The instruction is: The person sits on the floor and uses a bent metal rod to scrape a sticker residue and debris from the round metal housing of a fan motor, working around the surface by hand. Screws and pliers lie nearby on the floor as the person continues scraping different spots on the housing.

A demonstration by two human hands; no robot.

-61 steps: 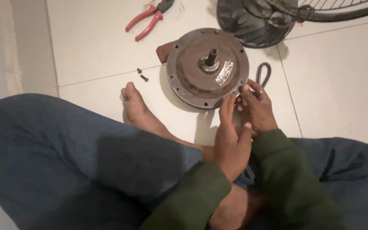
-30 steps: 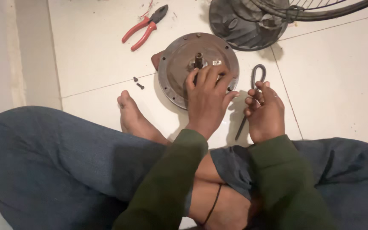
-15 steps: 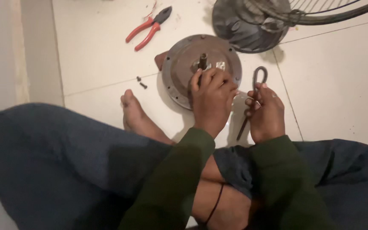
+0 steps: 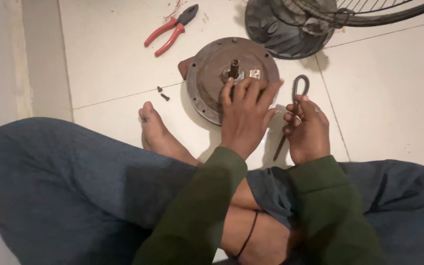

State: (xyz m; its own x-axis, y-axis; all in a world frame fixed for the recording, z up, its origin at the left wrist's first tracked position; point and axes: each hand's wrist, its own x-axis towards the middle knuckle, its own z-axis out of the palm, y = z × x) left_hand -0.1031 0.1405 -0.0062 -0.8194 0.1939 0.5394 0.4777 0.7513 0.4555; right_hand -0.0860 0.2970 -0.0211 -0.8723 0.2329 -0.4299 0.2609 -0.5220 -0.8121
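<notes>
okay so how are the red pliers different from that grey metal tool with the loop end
The red-handled pliers lie untouched on the floor tiles, far from both hands; the looped metal tool is gripped in the right hand. The pliers have two red grips and dark jaws; the looped tool is one bare grey rod bent into a loop at the top. The pliers lie at a slant; the looped tool points almost straight away from the person. Both are hand tools beside the round motor housing.
</notes>
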